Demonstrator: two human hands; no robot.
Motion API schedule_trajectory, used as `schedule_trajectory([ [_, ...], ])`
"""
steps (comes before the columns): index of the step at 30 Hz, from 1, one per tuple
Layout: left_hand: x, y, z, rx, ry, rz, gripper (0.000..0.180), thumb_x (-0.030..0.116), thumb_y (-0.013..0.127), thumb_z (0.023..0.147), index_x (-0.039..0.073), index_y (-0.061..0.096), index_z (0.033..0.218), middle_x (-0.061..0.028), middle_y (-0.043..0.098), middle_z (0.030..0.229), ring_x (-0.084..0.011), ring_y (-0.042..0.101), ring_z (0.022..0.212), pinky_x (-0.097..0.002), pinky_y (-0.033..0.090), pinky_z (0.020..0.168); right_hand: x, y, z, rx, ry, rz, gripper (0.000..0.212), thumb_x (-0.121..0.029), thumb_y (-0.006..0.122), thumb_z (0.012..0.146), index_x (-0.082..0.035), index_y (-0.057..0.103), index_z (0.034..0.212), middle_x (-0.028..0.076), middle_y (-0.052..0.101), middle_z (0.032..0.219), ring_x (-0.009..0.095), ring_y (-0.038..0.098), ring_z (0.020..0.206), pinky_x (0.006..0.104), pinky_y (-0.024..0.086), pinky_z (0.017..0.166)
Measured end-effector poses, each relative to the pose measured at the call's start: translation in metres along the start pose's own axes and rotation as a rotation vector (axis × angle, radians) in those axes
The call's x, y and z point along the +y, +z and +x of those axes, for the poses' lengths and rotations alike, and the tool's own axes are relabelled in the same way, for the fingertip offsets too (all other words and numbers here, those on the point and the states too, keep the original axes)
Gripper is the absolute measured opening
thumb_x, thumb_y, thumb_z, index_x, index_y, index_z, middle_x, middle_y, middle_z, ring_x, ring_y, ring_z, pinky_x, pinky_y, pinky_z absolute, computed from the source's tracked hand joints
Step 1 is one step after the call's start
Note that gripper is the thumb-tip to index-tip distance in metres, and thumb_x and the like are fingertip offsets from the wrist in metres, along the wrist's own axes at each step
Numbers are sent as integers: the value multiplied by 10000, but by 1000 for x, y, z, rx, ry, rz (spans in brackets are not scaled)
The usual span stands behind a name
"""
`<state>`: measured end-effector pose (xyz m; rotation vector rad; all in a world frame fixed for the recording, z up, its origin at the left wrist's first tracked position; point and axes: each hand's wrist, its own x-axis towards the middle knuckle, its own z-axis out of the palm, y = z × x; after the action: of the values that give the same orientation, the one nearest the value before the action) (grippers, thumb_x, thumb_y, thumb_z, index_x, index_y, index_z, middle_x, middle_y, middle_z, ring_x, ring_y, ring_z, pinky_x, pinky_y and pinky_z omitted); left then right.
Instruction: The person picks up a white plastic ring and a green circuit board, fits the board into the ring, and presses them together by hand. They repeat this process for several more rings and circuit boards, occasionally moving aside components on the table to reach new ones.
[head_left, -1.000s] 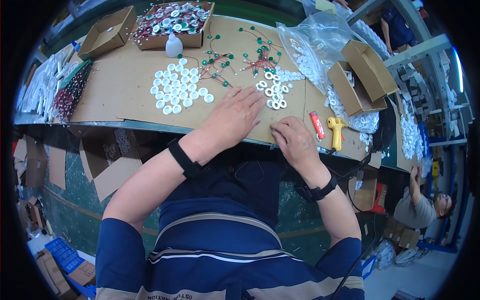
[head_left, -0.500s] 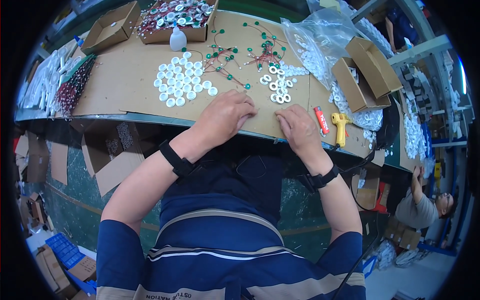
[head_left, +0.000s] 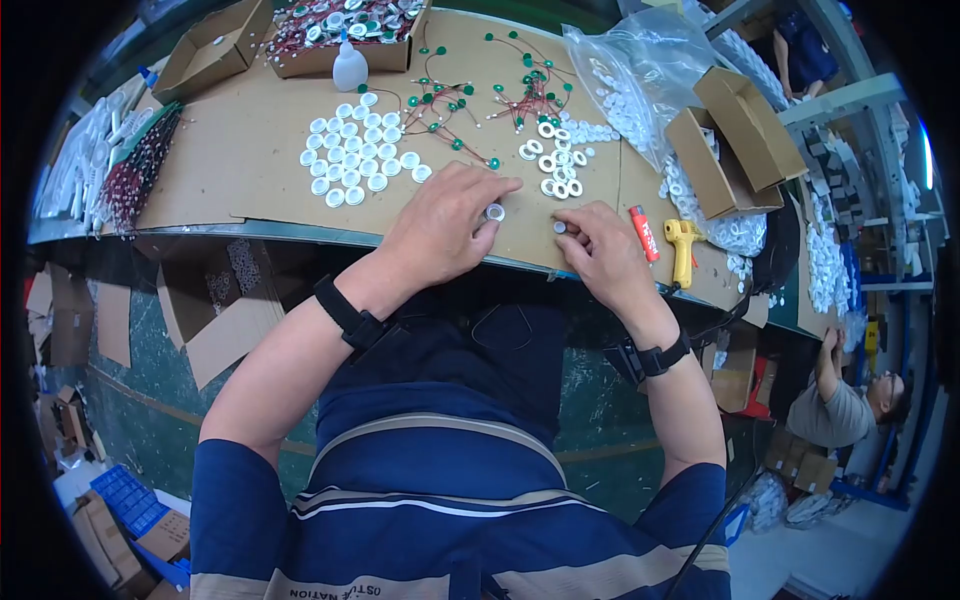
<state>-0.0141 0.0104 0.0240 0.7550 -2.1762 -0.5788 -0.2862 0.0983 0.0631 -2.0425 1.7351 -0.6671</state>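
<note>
Near the table's front edge, my left hand (head_left: 435, 225) pinches a small white ring (head_left: 495, 212) between thumb and fingers. Opposite it, my right hand (head_left: 612, 255) grips a small white disc (head_left: 559, 228) at its thumb and fingertips. The two hands are apart, with bare cardboard between them. Beyond my left hand lies a cluster of white round caps (head_left: 350, 152). Loose white rings (head_left: 547, 163) lie beyond and between the hands. Farther back, green discs on thin red wires (head_left: 440, 100) are spread over the cardboard.
A white squeeze bottle (head_left: 350, 70) stands before a box of wired discs (head_left: 390, 62). Right of my right hand are a red cylinder (head_left: 643, 235) and a yellow glue gun (head_left: 683, 250). Behind them sit an open carton (head_left: 715, 185) and a clear bag (head_left: 630, 80). Another person (head_left: 840, 405) is at far right.
My left hand has turned, with its fingers raised, so the white ring now shows. My right hand has rolled its fingertips, and the white disc has come into sight.
</note>
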Motion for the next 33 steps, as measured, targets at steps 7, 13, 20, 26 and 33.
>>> schedule_trajectory([
  [7,1,-4,0,-81,-19,28,527,26,811,941,100,783,1462,-135,793,1178,-358,712,1146,-477,575,1076,3,1,4,-16,-21,-35,249,-70,831,1046,-4,836,1286,104,738,1080,203,729,891,334,593,807],
  [13,1,-7,1,-119,-38,-36,517,52,837,942,98,796,1455,-128,797,1145,-353,716,1121,-475,576,1070,-2,0,8,-59,69,-8,249,-88,864,1027,-8,841,1261,102,737,1069,194,726,882,339,596,803],
  [20,2,-8,2,-121,-46,-52,520,14,788,940,91,799,1454,-125,805,1154,-353,725,1129,-470,577,1084,-3,0,5,-51,40,-32,277,-96,869,1017,-18,844,1281,101,741,1064,194,731,879,340,603,802],
  [26,-3,-8,3,-127,-42,-67,540,-32,713,929,87,801,1449,-123,816,1158,-350,732,1133,-472,577,1096,-6,-4,7,-48,-6,-25,288,-70,829,1022,-20,843,1306,101,742,1062,200,741,890,344,608,810],
  [33,-3,-6,3,-126,-44,-66,520,-17,733,941,86,801,1446,-113,818,1142,-345,734,1126,-470,574,1099,-8,-6,8,-76,0,-39,294,-65,802,1032,-23,841,1321,108,746,1070,209,748,896,348,607,811],
])
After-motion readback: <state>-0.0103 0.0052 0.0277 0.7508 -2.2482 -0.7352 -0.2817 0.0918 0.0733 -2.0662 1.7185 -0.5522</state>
